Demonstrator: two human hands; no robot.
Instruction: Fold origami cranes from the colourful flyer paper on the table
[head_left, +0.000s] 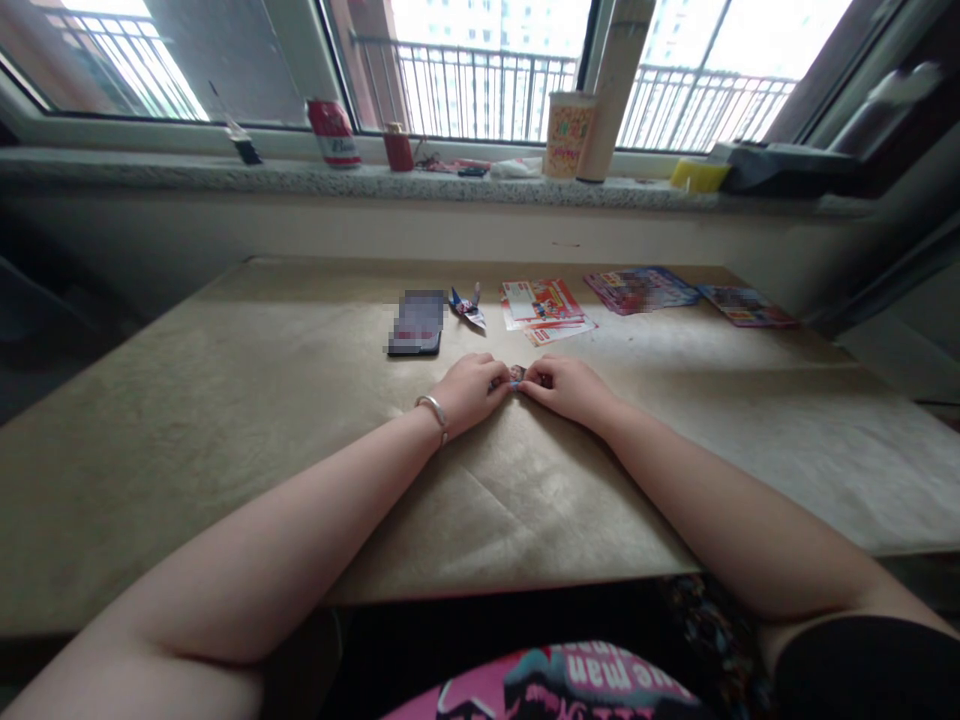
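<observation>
Two closed pinches: your left hand point(474, 387) and right hand point(568, 387) hold a small printed piece point(517, 373), nearer than the red leaflets point(541, 300); likely light, easily creased, best held by opposite edges

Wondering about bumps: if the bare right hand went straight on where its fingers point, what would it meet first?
First the small multicoloured piece at its fingers, then probably the bare left hand wearing a silver metal bangle, though exact depth is hard to judge.
</observation>
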